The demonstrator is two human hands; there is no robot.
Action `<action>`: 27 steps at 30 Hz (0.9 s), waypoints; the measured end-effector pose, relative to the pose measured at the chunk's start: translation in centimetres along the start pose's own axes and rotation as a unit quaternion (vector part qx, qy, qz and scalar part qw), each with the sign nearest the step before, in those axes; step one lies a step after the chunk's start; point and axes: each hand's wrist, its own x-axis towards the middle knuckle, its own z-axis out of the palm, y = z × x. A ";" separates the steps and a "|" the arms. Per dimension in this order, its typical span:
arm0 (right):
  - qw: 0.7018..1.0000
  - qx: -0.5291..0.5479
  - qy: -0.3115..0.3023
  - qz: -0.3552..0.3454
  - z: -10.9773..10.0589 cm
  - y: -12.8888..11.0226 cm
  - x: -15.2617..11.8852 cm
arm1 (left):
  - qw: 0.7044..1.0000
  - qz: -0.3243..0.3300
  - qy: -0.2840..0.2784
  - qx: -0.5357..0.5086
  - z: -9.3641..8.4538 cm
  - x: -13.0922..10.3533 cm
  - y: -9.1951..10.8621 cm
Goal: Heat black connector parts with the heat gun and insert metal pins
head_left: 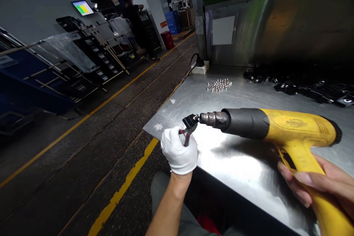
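My left hand (179,150), in a white glove, is closed around pliers (187,138) with dark red and black handles. A small black part (190,121) with a bit of shiny metal sits at the jaws; the exact grip of the jaws is hard to make out. My bare right hand (318,180) wraps the handle of a yellow heat gun (298,123). Its stepped metal nozzle (211,118) points left, its tip right beside the black part. Whether they touch I cannot tell.
Many small silver metal pieces (219,84) lie on the steel table (177,108). A white power strip (200,67) with a plug stands at the back corner. Dark parts (315,90) line the right rear. Beyond the left edge, a person (138,25) stands near racks (96,59).
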 end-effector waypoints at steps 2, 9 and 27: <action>1.000 -0.001 -0.001 -0.002 0.0 0.1 0.1 | 1.000 0.000 0.000 0.000 0.0 0.0 0.0; 1.000 -0.013 -0.005 -0.001 -0.2 0.2 0.0 | 1.000 0.004 0.003 0.003 0.0 -0.1 -0.1; 1.000 -0.006 -0.027 -0.011 -0.8 0.9 0.2 | 1.000 0.011 -0.007 0.027 -0.5 0.1 0.4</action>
